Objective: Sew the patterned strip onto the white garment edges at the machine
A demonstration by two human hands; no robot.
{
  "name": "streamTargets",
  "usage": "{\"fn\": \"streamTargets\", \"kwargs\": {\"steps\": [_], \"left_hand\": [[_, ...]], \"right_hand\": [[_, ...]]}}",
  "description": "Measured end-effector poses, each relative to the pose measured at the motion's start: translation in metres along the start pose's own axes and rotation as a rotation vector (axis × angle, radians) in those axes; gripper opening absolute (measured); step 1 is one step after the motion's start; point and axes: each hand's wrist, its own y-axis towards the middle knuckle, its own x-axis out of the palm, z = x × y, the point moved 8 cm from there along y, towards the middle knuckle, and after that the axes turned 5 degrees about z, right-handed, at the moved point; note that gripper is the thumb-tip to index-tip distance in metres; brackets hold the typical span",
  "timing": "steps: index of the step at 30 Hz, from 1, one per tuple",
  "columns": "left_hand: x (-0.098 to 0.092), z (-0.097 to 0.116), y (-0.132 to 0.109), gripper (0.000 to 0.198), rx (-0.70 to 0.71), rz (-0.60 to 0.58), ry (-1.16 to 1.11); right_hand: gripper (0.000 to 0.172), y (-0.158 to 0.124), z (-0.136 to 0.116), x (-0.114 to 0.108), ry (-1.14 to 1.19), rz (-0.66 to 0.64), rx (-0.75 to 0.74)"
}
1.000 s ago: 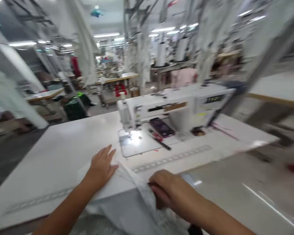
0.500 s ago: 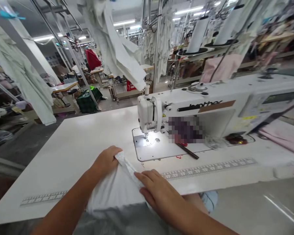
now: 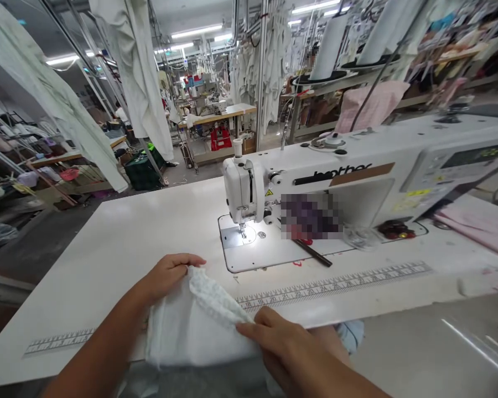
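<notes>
Pinching pale cloth (image 3: pixel 203 337) by its folded edge (image 3: pixel 216 297) in left hand (image 3: pixel 170 277) and right hand (image 3: pixel 280 338), possibly skewing it if tugged unevenly.

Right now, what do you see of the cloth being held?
The pale cloth looks thin and creased, with a mottled strip slanting down its upper edge. The left hand holds its top corner, the right hand the strip's lower end. It spans the near edge of the table, apart from the sewing machine. Whether the greyer fabric below belongs to it is unclear.
</notes>
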Motion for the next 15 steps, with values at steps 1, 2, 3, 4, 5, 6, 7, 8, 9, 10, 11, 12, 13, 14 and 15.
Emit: {"fn": "streamTargets", "kwargs": {"steps": [1, 2, 3, 4, 5, 6, 7, 8, 9, 10, 11, 12, 13, 14, 15], "left_hand": [[0.002, 0.002, 0.001, 0.037, -0.033, -0.035, -0.031], [0.004, 0.004, 0.001, 0.038, -0.05, -0.054, -0.033], [0.006, 0.007, 0.002, 0.038, -0.051, -0.065, -0.001], [0.008, 0.011, 0.002, 0.037, -0.039, -0.073, 0.06], [0.011, 0.014, 0.002, 0.035, -0.016, -0.076, 0.139], [0.014, 0.017, 0.002, 0.032, 0.012, -0.075, 0.218], [0.016, 0.019, 0.001, 0.028, 0.035, -0.072, 0.281], [0.016, 0.021, -0.001, 0.024, 0.046, -0.057, 0.315], [0.015, 0.022, -0.004, 0.021, 0.048, -0.028, 0.314], [0.011, 0.022, -0.007, 0.021, 0.046, 0.019, 0.283], [0.006, 0.024, -0.011, 0.021, 0.05, 0.07, 0.226], [0.003, 0.026, -0.015, 0.021, 0.067, 0.109, 0.156], [0.002, 0.03, -0.02, 0.02, 0.094, 0.127, 0.084], [0.003, 0.033, -0.023, 0.02, 0.123, 0.122, 0.019], [0.006, 0.037, -0.025, 0.019, 0.145, 0.109, -0.03]], "right_hand": [[0.045, -0.001, 0.003, -0.002, -0.016, 0.019, 0.012], [0.044, -0.002, 0.005, -0.004, -0.027, 0.034, 0.019], [0.044, -0.002, 0.007, -0.005, -0.033, 0.039, 0.022], [0.045, -0.003, 0.008, -0.006, -0.037, 0.037, 0.024], [0.046, -0.003, 0.01, -0.006, -0.045, 0.037, 0.027], [0.046, -0.004, 0.011, -0.006, -0.054, 0.035, 0.033], [0.046, -0.004, 0.012, -0.007, -0.061, 0.034, 0.042], [0.046, -0.005, 0.013, -0.008, -0.062, 0.038, 0.053], [0.045, -0.007, 0.014, -0.009, -0.045, 0.041, 0.055], [0.043, -0.009, 0.013, -0.009, -0.004, 0.034, 0.043], [0.04, -0.011, 0.011, -0.008, 0.058, 0.011, 0.016], [0.036, -0.014, 0.008, -0.005, 0.128, -0.026, -0.02], [0.03, -0.017, 0.004, -0.002, 0.199, -0.078, -0.06], [0.025, -0.022, -0.001, 0.003, 0.258, -0.146, -0.1], [0.021, -0.027, -0.005, 0.008, 0.295, -0.216, -0.133]]}}
